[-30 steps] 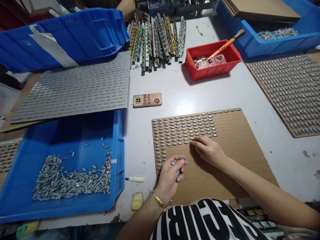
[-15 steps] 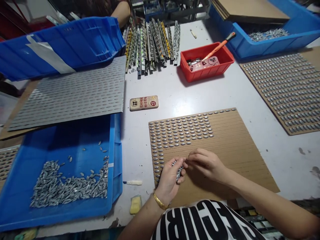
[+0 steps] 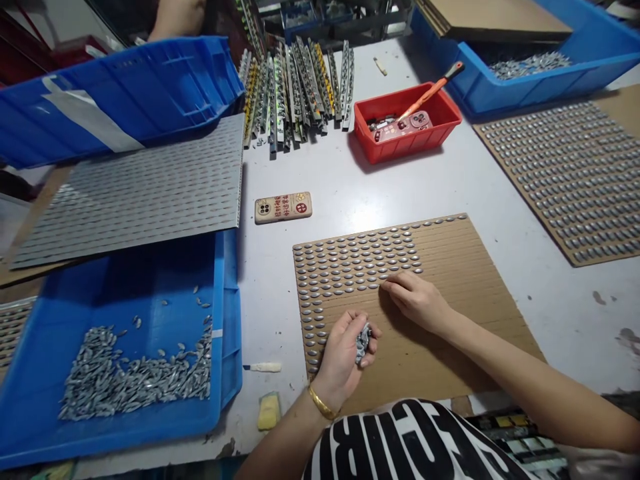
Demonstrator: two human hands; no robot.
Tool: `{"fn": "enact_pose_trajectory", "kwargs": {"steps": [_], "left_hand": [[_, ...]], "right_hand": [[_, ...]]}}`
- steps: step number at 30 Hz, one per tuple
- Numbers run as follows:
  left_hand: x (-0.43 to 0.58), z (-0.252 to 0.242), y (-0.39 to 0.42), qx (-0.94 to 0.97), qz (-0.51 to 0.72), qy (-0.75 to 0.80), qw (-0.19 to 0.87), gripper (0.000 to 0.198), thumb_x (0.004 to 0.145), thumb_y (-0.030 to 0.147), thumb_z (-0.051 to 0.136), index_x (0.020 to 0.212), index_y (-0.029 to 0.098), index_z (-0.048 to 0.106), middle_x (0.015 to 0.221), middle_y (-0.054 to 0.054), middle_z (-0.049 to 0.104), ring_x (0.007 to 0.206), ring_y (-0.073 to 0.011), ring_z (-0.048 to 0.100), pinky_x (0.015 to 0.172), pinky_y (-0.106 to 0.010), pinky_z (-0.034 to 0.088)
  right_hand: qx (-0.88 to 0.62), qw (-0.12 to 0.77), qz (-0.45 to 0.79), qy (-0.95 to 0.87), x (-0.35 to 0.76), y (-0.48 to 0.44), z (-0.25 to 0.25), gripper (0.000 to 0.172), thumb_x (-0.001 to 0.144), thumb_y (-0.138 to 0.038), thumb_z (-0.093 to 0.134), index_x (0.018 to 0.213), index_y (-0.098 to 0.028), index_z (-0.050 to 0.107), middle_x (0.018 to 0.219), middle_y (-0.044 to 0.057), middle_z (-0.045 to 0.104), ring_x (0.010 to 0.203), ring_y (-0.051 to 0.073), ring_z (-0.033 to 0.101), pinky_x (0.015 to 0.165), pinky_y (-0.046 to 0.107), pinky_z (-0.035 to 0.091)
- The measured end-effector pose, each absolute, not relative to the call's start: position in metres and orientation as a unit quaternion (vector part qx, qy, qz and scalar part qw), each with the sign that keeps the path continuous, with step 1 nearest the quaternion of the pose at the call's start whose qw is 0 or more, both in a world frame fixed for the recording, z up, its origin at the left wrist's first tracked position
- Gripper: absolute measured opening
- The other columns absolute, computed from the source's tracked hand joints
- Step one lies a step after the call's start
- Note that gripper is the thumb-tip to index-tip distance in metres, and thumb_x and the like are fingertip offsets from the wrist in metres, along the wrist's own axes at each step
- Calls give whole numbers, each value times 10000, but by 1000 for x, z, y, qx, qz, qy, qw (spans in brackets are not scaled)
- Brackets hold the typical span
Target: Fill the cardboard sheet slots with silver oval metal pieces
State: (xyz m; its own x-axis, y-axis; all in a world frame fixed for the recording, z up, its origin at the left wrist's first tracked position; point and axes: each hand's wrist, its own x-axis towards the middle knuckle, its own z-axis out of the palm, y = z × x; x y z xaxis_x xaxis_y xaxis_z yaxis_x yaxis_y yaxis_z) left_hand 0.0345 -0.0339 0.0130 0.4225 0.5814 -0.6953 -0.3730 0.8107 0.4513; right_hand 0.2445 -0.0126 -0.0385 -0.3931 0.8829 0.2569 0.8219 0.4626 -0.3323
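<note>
My left hand (image 3: 343,353) is closed around a heap of small grey leaf-shaped metal pieces (image 3: 363,343), over the left part of a brown cardboard sheet (image 3: 450,300). Rows of the same oval pieces (image 3: 355,260) cover the sheet's upper left, and a narrow column of them runs down its left edge. My right hand (image 3: 417,300) is pinched, with its fingertips down on the sheet at the right end of an unfinished-length row. Whatever lies between those fingertips is hidden.
At left, a blue bin (image 3: 227,347) holds loose pieces, beneath a grey slotted plate (image 3: 150,193). A phone (image 3: 283,208), a red box (image 3: 410,137) with an orange-handled tool, and metal strips (image 3: 295,93) lie beyond. A filled sheet (image 3: 565,180) lies right. Another person's arm (image 3: 177,17) shows behind.
My right hand has moved up and away from my left fingertips to the row on the sheet. My left hand has turned slightly, showing more pieces. The other person's arm has shifted left.
</note>
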Motion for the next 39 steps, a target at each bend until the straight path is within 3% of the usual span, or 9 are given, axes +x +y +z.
{"fn": "enact_pose_trajectory", "kwargs": {"steps": [4, 8, 11, 16, 19, 28, 31, 36, 39], "left_hand": [[36, 14, -32, 115, 283, 453, 837, 265, 811, 381, 635, 920, 150, 562, 764, -26, 584, 529, -44, 461, 376, -143, 206], [37, 14, -31, 106, 303, 476, 819, 328, 814, 380, 617, 1018, 124, 599, 764, -38, 584, 550, -60, 484, 380, -156, 224], [39, 16, -31, 120, 315, 481, 809, 287, 792, 331, 634, 1001, 141, 579, 774, -37, 599, 548, -69, 497, 381, -161, 223], [44, 18, -32, 134, 314, 482, 807, 286, 756, 363, 686, 886, 173, 515, 739, -11, 590, 524, -62, 491, 382, -153, 227], [45, 17, -31, 129, 302, 469, 820, 299, 752, 368, 699, 882, 162, 525, 730, -4, 570, 512, -42, 460, 376, -140, 205], [57, 7, -34, 62, 276, 428, 859, 288, 742, 321, 721, 851, 168, 503, 732, 13, 521, 510, -22, 424, 374, -121, 186], [64, 6, -35, 83, 266, 445, 851, 293, 739, 350, 722, 847, 159, 526, 710, 19, 502, 513, -24, 428, 373, -127, 185], [70, 11, -31, 111, 258, 468, 838, 320, 714, 399, 726, 830, 139, 581, 729, -6, 530, 511, -36, 437, 360, -147, 176], [71, 13, -28, 125, 259, 478, 830, 300, 710, 381, 717, 844, 130, 619, 727, -13, 538, 515, -38, 437, 361, -149, 172]], "right_hand": [[-519, 184, 86, -830, 245, -11, -33, 258, 868, -68, 464, 1015, -184, 641, 996, 101, 637, 911, 204, 576, 775, 314, 505], [-534, 250, 154, -793, 239, -17, -19, 224, 902, -151, 479, 1071, -198, 617, 1045, 105, 627, 933, 198, 592, 775, 314, 509], [-535, 312, 280, -733, 226, -26, -2, 163, 910, -224, 511, 1025, -199, 624, 945, 80, 652, 841, 175, 612, 730, 300, 511], [-517, 333, 523, -590, 211, -34, 12, 168, 886, -314, 567, 965, -191, 650, 848, 46, 690, 748, 157, 637, 679, 283, 525], [-496, 369, 584, -527, 212, -36, 7, 194, 863, -342, 601, 953, -179, 655, 850, 50, 696, 755, 162, 648, 687, 294, 535], [-528, 427, 517, -521, 213, -48, -4, 183, 857, -359, 617, 866, -180, 654, 767, 35, 662, 699, 153, 619, 637, 282, 520], [-543, 430, 438, -573, 214, -51, -4, 147, 887, -308, 576, 816, -198, 642, 725, 26, 627, 693, 155, 597, 645, 291, 505], [-543, 392, 277, -689, 224, -57, -10, 158, 904, -243, 536, 1006, -232, 656, 899, 71, 635, 806, 179, 614, 695, 306, 527], [-527, 363, 266, -721, 233, -58, -11, 229, 915, -206, 504, 1101, -244, 633, 959, 75, 644, 847, 178, 627, 717, 298, 533]]}}
